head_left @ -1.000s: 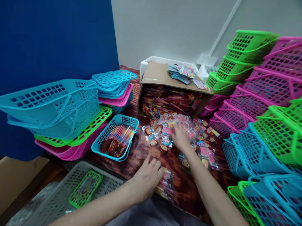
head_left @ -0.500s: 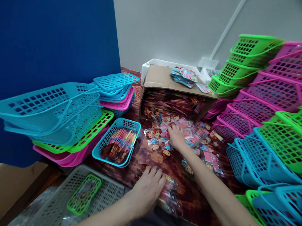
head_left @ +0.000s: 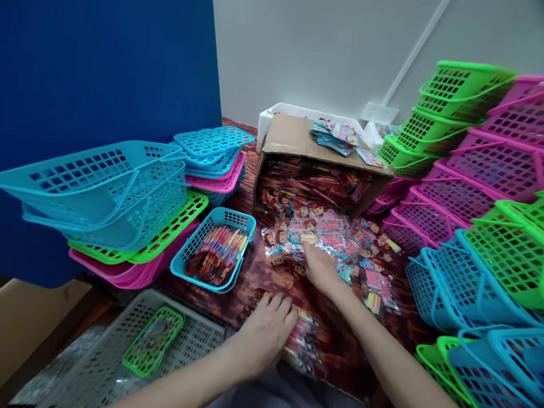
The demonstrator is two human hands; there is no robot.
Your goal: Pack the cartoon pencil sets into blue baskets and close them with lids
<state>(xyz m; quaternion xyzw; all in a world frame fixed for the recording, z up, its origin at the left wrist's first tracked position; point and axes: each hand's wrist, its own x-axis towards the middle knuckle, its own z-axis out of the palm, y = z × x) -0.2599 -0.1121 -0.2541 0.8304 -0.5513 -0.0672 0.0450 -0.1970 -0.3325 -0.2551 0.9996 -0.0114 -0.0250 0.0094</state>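
My left hand (head_left: 266, 330) rests near the table's front edge, fingers curled over a row of clear packets (head_left: 306, 338) with colourful, stick-like contents. My right hand (head_left: 322, 269) reaches into a loose pile of clear packets (head_left: 336, 237) with red-haired cartoon heads and pink or yellow parts. At its fingertips is a packet with yellow strips (head_left: 303, 237), which it seems to pinch; most of those fingers are hidden. Left of the pile, a small blue basket (head_left: 178, 271) holds a neat row of similar packets.
An open cardboard box (head_left: 284, 137) full of packets lies behind the pile, cards (head_left: 338, 135) on top. Stacked pink baskets (head_left: 477, 154) and green baskets (head_left: 461, 86) rise at right. Blue baskets (head_left: 105, 188) stand at left. A grey crate (head_left: 198, 333) sits lower left, below table level.
My right hand has drawn slightly back towards me, and a yellow-striped packet now shows at its fingertips. My left hand stays on the row of packets. The view has shifted slightly.
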